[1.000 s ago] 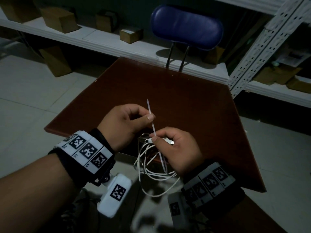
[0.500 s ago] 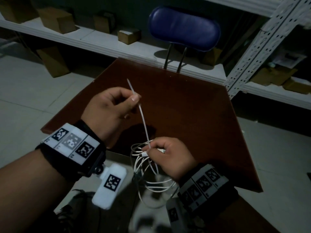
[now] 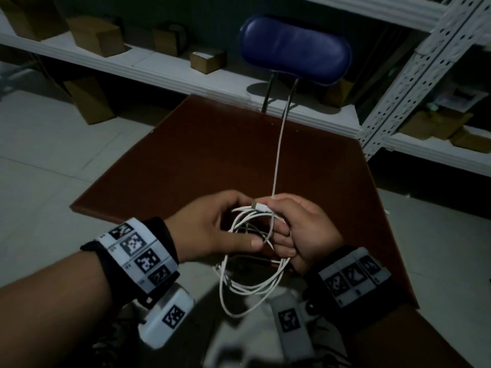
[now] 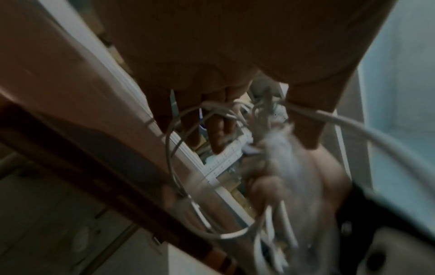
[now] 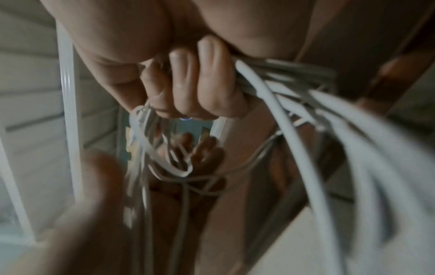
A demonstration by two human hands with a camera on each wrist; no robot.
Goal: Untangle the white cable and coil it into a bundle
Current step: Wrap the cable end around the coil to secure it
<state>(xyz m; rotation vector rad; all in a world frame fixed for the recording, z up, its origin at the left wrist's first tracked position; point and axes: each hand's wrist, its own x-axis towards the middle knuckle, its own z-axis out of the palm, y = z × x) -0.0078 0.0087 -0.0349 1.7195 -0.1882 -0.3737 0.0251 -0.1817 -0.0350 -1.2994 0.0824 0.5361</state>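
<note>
white cable [image 3: 249, 282] – no legible writing, right hand [image 3: 305, 232] gripping

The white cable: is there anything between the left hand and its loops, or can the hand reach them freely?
Nothing visible blocks it. The left hand is already at the loops of the thin white cable, which the right hand grips above the brown table. One strand runs straight up from the right hand's fingers.
</note>
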